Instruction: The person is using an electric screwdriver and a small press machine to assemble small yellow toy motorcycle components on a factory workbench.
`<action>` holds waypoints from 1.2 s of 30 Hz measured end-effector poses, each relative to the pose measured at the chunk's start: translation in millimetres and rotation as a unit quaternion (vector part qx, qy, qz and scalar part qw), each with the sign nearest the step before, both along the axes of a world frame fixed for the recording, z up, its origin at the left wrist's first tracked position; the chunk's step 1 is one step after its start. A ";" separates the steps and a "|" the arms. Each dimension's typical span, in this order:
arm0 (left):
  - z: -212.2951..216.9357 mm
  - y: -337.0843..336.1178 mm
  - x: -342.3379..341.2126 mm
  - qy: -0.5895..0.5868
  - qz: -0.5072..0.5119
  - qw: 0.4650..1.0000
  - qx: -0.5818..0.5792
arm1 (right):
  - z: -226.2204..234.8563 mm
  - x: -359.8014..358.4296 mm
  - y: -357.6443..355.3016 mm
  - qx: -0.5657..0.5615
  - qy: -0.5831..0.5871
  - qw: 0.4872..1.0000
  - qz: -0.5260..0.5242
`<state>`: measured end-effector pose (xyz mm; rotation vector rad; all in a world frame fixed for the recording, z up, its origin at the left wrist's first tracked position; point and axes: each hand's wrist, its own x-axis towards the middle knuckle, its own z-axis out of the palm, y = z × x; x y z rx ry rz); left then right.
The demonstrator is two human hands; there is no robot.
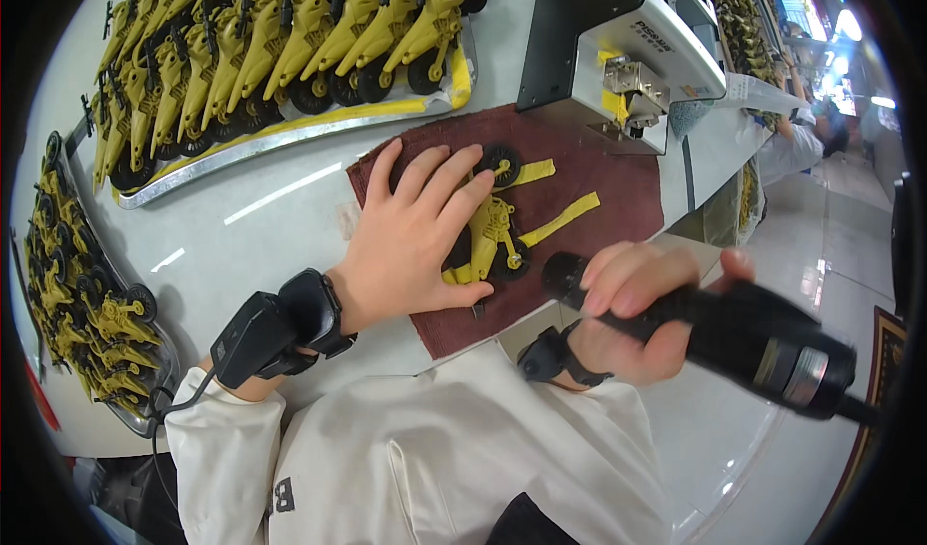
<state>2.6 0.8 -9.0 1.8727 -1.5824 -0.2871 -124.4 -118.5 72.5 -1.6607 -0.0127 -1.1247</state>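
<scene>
A yellow toy motorcycle (494, 231) with black wheels lies on its side on a dark red cloth (618, 193). My left hand (410, 226) rests over it, fingers spread and thumb stretched out, hiding much of its body. My right hand (632, 299) is wrapped round a black corded power tool (763, 342) that looks like an electric screwdriver. Its round front end points left toward the toy and stays apart from it; I cannot make out a bit. Two yellow tape strips (565, 219) lie on the cloth beside the toy.
A metal-edged tray (290, 139) with rows of yellow toy motorcycles stands at the back left. Another tray (166, 352) of yellow toys sits at the left. A box-shaped machine (628, 57) with a metal fitting stands behind the cloth. Other people are at the far right.
</scene>
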 end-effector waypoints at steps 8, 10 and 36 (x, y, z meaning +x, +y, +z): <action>-0.7 -0.4 -1.6 -0.004 0.001 1.000 0.009 | 0.1 -40.6 -6.2 0.049 0.045 0.990 0.121; -0.5 -0.2 -1.9 -0.004 0.001 1.000 0.009 | -0.7 -37.4 -7.2 0.054 0.049 0.990 0.121; 2.4 -2.9 1.4 0.019 -0.002 1.000 0.008 | -17.9 -25.3 -9.6 0.033 0.074 0.989 0.120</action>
